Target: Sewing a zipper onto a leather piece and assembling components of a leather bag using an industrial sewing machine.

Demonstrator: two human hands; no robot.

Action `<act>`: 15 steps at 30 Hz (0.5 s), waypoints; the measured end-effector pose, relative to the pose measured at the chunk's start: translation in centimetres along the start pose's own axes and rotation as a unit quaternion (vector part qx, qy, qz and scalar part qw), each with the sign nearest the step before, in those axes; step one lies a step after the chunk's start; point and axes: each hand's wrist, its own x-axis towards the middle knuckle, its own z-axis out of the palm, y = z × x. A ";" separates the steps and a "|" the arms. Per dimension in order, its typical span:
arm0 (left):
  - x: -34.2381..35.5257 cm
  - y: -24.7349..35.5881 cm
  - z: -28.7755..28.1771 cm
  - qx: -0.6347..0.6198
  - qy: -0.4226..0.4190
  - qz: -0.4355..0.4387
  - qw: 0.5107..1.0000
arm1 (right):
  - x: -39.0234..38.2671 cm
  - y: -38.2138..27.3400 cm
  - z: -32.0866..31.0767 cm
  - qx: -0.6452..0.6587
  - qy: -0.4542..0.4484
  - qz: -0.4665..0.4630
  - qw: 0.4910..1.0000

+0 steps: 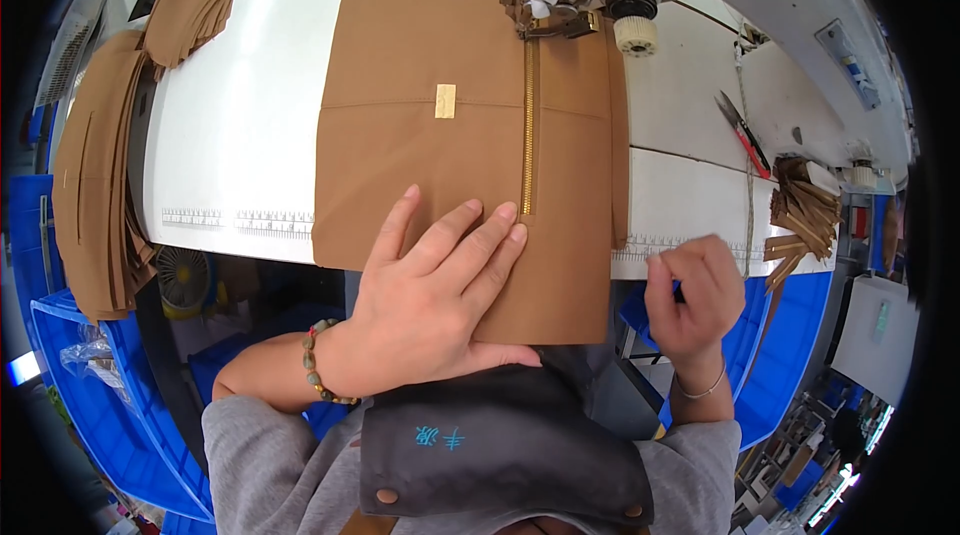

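A brown fabric panel (pixel 400 170) with a brass zipper (pixel 529 125) set into it lies on the sewing table and hangs over its front edge. Its far end reaches beneath the needle area of a sewing machine (pixel 540 20), next to the zipper's top. My left hand (pixel 435 290) rests flat on the panel, fingers spread, with the fingertips beside the zipper's lower end. The thumb lies along the panel's near edge. To the right of the panel, my right hand (pixel 697 297) is raised in a loose fist, apart from the fabric; nothing shows in it.
Stacks of brown fabric pieces (pixel 95 175) sit at the table's left. Red-handled snips (pixel 745 140) and a bundle of brown strips with zippers (pixel 803 215) lie at the right. Blue bins (pixel 120 405) stand below the table. A printed ruler (pixel 235 222) runs along the front edge.
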 end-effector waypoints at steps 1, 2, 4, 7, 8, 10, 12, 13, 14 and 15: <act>0.0 0.0 0.0 0.002 -0.004 0.005 1.000 | 0.6 0.2 0.1 0.010 0.002 -0.006 1.000; 0.0 0.0 0.0 0.002 -0.004 0.008 1.000 | 1.2 0.3 0.5 0.022 0.014 -0.011 1.000; 0.0 -0.1 -0.1 0.025 -0.019 0.018 0.999 | 2.3 0.0 1.9 0.041 -0.042 -0.086 0.995; -0.3 -0.1 -0.3 0.012 -0.037 0.010 0.999 | 3.4 -0.8 3.7 0.047 -0.086 -0.126 0.987; -0.4 -0.1 -0.2 0.011 -0.030 0.013 0.999 | 3.6 -1.0 4.0 0.034 -0.124 -0.136 0.982; -0.6 -0.1 0.0 0.010 -0.037 0.005 0.999 | 3.7 -1.3 4.1 0.032 -0.128 -0.144 0.981; -0.2 -0.6 0.6 0.032 -0.008 0.025 0.999 | 3.7 -1.6 3.9 0.018 -0.136 -0.142 0.980; 0.0 -0.9 0.7 0.071 0.004 0.051 0.996 | 3.7 -1.7 3.8 0.016 -0.142 -0.142 0.980; 0.3 -1.4 0.6 0.057 0.014 0.042 0.997 | 3.8 -1.7 3.8 0.011 -0.143 -0.150 0.978; 0.7 -2.1 0.4 0.033 0.019 0.058 0.998 | 3.9 -1.8 3.8 0.005 -0.144 -0.160 0.977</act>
